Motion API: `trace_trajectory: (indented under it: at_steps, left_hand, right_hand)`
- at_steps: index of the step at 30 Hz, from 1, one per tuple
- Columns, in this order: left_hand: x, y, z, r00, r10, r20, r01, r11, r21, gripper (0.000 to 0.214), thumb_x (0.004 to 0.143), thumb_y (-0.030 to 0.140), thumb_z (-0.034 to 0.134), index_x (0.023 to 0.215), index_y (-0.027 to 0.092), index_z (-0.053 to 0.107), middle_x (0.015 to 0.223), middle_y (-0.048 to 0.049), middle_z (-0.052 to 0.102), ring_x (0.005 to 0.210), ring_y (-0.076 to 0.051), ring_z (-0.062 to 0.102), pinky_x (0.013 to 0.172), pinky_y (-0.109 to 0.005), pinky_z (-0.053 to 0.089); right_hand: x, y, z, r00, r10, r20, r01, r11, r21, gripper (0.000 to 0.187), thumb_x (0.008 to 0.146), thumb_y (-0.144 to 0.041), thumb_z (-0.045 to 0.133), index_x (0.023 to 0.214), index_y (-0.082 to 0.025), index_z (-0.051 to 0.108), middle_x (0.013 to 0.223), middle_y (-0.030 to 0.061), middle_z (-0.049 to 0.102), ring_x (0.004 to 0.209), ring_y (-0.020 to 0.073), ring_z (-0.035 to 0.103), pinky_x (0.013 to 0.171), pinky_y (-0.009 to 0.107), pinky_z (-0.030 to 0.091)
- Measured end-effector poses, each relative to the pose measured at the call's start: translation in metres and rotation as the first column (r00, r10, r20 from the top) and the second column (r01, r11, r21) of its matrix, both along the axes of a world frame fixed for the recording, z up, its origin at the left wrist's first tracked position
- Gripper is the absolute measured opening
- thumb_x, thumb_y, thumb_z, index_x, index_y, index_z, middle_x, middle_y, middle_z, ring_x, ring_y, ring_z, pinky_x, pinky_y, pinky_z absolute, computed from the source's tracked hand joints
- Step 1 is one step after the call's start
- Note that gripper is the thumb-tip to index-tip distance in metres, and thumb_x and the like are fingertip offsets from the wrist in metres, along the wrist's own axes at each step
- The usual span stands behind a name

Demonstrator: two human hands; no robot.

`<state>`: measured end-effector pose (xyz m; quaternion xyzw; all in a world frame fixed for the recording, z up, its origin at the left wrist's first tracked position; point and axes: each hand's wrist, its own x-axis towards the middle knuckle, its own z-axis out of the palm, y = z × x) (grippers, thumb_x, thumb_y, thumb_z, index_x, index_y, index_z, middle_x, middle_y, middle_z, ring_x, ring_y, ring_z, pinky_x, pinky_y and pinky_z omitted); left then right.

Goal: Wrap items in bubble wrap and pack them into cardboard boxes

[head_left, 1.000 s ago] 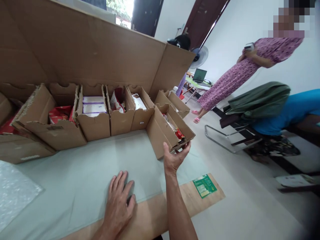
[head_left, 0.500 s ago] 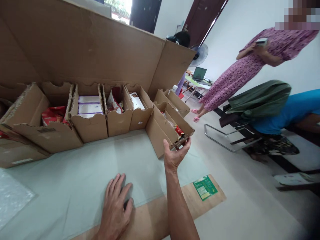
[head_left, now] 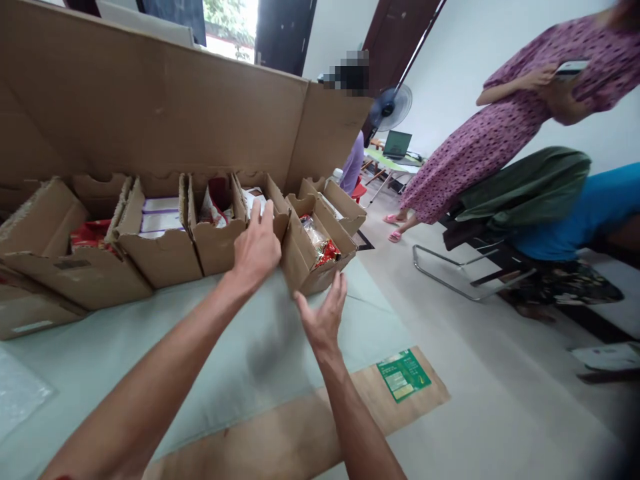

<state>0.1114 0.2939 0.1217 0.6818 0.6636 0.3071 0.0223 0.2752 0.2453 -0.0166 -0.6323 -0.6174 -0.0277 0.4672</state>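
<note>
A row of open cardboard boxes stands on the table along a tall cardboard wall (head_left: pixel 165 113). My left hand (head_left: pixel 257 247) reaches forward, fingers together, resting on the front edge of a box with white packets (head_left: pixel 276 212). My right hand (head_left: pixel 324 319) is open, fingers spread, palm toward the front of the rightmost angled box (head_left: pixel 305 263), which holds red and clear snack packets (head_left: pixel 323 248). It sits just below that box's lower edge, touching it or nearly so.
Other boxes hold purple-white packs (head_left: pixel 161 220) and red packets (head_left: pixel 90 235). A green card (head_left: pixel 403 373) lies on the wooden table edge. A person in a purple dress (head_left: pixel 480 147) stands at right near a chair (head_left: pixel 465 260); a fan (head_left: pixel 391 105) stands behind.
My left hand lifted off the table and reached up to the boxes. The rightmost box swung in closer to the row, and my right hand let go of its corner.
</note>
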Motion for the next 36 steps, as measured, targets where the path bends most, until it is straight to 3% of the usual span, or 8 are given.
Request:
trace_trajectory:
  at_steps: [5, 9, 19, 23, 27, 29, 32, 36]
  left_hand:
    - [0.001, 0.049, 0.01, 0.978, -0.011, -0.207, -0.029, 0.982, -0.189, 0.053, 0.089, 0.007, 0.04, 0.14, 0.011, 0.055, 0.129, -0.0226, 0.066, 0.113, -0.036, 0.068, 0.091, -0.048, 0.056]
    - [0.002, 0.042, 0.003, 0.965, -0.048, -0.256, -0.011, 0.975, -0.223, 0.04, 0.089, 0.008, 0.042, 0.114, 0.013, 0.072, 0.12, -0.0215, 0.069, 0.111, -0.037, 0.068, 0.091, -0.048, 0.055]
    - [0.009, 0.025, 0.004, 0.953, -0.053, -0.298, 0.001, 0.985, -0.174, 0.042, 0.09, 0.009, 0.039, 0.121, 0.014, 0.067, 0.12, -0.0194, 0.067, 0.104, -0.037, 0.071, 0.083, -0.048, 0.058]
    - [0.007, -0.007, 0.002, 0.967, -0.055, -0.249, 0.035, 0.996, -0.088, 0.044, 0.094, 0.016, 0.043, 0.137, 0.02, 0.056, 0.148, -0.0157, 0.053, 0.104, -0.032, 0.072, 0.084, -0.045, 0.06]
    - [0.007, -0.064, -0.027, 0.994, -0.103, -0.021, 0.104, 0.993, 0.061, 0.046, 0.093, 0.02, 0.05, 0.139, 0.022, 0.052, 0.154, -0.0141, 0.047, 0.102, -0.024, 0.073, 0.085, -0.039, 0.061]
    - [0.012, -0.089, -0.045, 0.991, -0.11, 0.072, 0.104, 0.992, 0.076, 0.044, 0.091, 0.018, 0.052, 0.134, 0.022, 0.056, 0.15, -0.0142, 0.051, 0.098, -0.022, 0.073, 0.084, -0.036, 0.062]
    - [0.023, -0.113, -0.062, 0.98, -0.125, 0.151, 0.107, 0.987, 0.123, 0.045, 0.087, 0.014, 0.053, 0.131, 0.02, 0.056, 0.147, -0.0167, 0.053, 0.1, -0.023, 0.072, 0.085, -0.038, 0.062]
    - [0.031, -0.127, -0.053, 0.956, -0.196, 0.22, 0.11, 0.93, 0.35, 0.053, 0.086, 0.009, 0.051, 0.138, 0.021, 0.05, 0.142, -0.0166, 0.054, 0.108, -0.025, 0.068, 0.096, -0.042, 0.058]
  right_hand:
    - [0.004, -0.015, -0.001, 0.98, 0.143, 0.14, -0.128, 0.986, -0.109, 0.059, 0.09, -0.032, 0.058, 0.146, -0.017, 0.043, 0.141, 0.0201, 0.052, 0.132, 0.0343, 0.05, 0.108, 0.054, 0.044]
    - [0.004, 0.021, 0.01, 0.975, 0.157, 0.157, -0.123, 0.971, -0.207, 0.062, 0.088, -0.027, 0.056, 0.148, -0.014, 0.042, 0.151, 0.0213, 0.046, 0.137, 0.0338, 0.047, 0.107, 0.05, 0.044]
    - [0.01, 0.064, 0.033, 0.975, 0.189, 0.119, -0.142, 0.935, -0.325, 0.065, 0.084, -0.025, 0.059, 0.147, -0.016, 0.048, 0.156, 0.0199, 0.047, 0.138, 0.0368, 0.049, 0.105, 0.056, 0.045]
    - [0.013, 0.047, 0.046, 0.963, 0.269, 0.024, -0.256, 0.938, -0.232, 0.049, 0.088, -0.025, 0.053, 0.136, -0.018, 0.059, 0.117, 0.0117, 0.074, 0.103, 0.0265, 0.07, 0.096, 0.044, 0.052]
    - [-0.018, 0.051, 0.084, 0.883, 0.466, 0.056, -0.441, 0.865, -0.238, 0.06, 0.092, -0.024, 0.052, 0.152, -0.024, 0.044, 0.1, 0.0021, 0.077, 0.077, 0.0183, 0.07, 0.083, 0.032, 0.055]
    - [-0.042, 0.067, 0.104, 0.868, 0.474, 0.15, -0.412, 0.854, -0.316, 0.067, 0.091, -0.023, 0.053, 0.157, -0.024, 0.037, 0.096, 0.002, 0.077, 0.082, 0.0213, 0.071, 0.084, 0.034, 0.054]
    - [-0.072, 0.091, 0.123, 0.858, 0.417, 0.3, -0.265, 0.859, -0.438, 0.053, 0.091, -0.022, 0.055, 0.144, -0.021, 0.055, 0.093, 0.0073, 0.078, 0.09, 0.0262, 0.072, 0.085, 0.037, 0.052]
    - [-0.073, 0.077, 0.125, 0.86, 0.379, 0.342, -0.2, 0.866, -0.459, 0.028, 0.093, -0.022, 0.051, 0.113, -0.021, 0.071, 0.093, 0.0096, 0.078, 0.089, 0.0262, 0.071, 0.081, 0.035, 0.051]
